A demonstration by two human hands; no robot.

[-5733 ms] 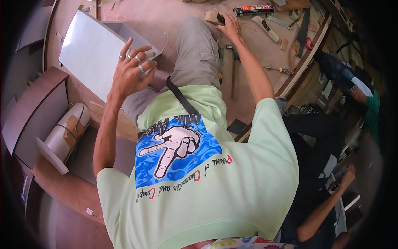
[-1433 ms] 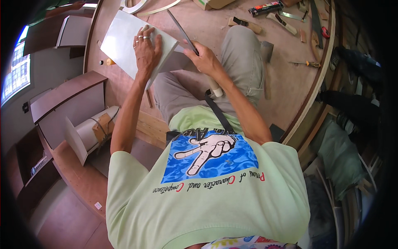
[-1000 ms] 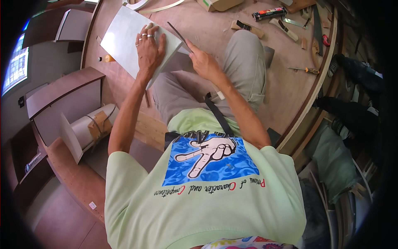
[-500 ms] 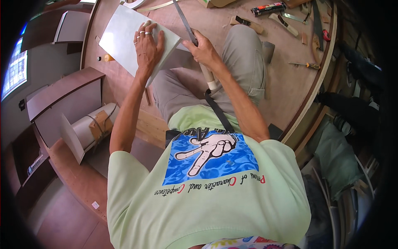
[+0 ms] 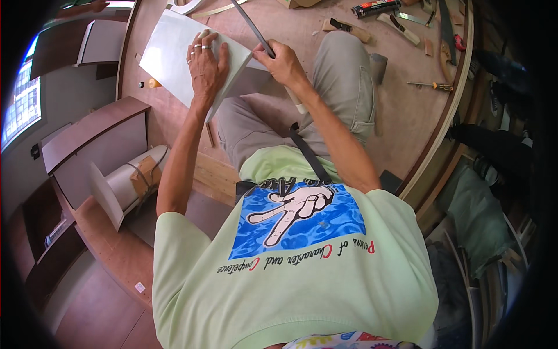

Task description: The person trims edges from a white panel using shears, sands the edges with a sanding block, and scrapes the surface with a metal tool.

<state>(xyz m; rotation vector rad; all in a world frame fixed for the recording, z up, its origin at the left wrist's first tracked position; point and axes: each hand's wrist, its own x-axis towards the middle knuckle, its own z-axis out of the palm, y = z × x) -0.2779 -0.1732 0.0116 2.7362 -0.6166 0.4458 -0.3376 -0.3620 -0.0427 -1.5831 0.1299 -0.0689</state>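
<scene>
My left hand (image 5: 206, 67) lies spread on top of a white box-like panel piece (image 5: 165, 52), its fingers resting on the smooth face. In my right hand (image 5: 283, 65) is a long grey file (image 5: 251, 24) with a pale wooden handle (image 5: 297, 102). The file's blade slants away up to the left, past the top of the picture. My right fingertips are close to the panel piece's right corner. Below that corner the piece's grey side is in shade, above my lap.
On the wooden worktop at the right are a hand plane (image 5: 347, 29), a black tube (image 5: 376, 9), a screwdriver (image 5: 430, 85) and a handsaw (image 5: 446, 29). A white cylinder with a flange (image 5: 129, 177) stands at left. A small yellow bottle (image 5: 154, 83) sits beyond the panel piece.
The file has slid slightly forward, and its blade now lies further left. My right hand has shifted a little; the left hand stays on the panel piece.
</scene>
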